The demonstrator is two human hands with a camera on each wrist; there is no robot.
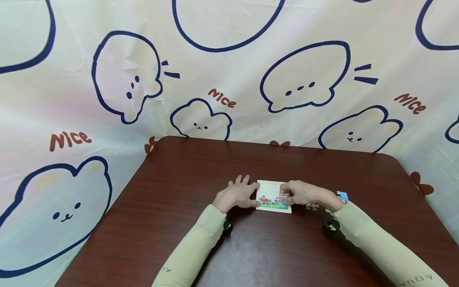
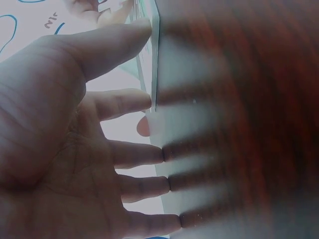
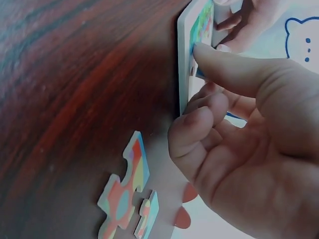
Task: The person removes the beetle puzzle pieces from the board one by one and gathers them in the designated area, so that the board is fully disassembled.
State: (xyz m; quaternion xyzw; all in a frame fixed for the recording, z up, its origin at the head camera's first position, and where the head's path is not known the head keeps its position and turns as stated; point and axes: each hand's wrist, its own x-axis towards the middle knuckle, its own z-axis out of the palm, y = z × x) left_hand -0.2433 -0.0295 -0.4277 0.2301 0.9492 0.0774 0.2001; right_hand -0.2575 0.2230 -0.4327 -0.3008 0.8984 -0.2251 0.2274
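A white puzzle tray lies on the table, with joined pieces of a flower-and-grass picture along its near side. My left hand is spread flat at the tray's left edge. Its thumb and index fingertip touch that edge, and the other fingertips rest on the tabletop in the left wrist view. Over the tray's right side, my right hand pinches a pinkish puzzle piece close against the picture. In the right wrist view its thumb presses near the tray rim and the other fingers curl beneath, partly hiding the piece.
Loose puzzle pieces lie right of the tray: a red and yellow one and a blue one beside the right wrist. A smaller piece shows in the right wrist view. A patterned curtain surrounds the dark wooden table.
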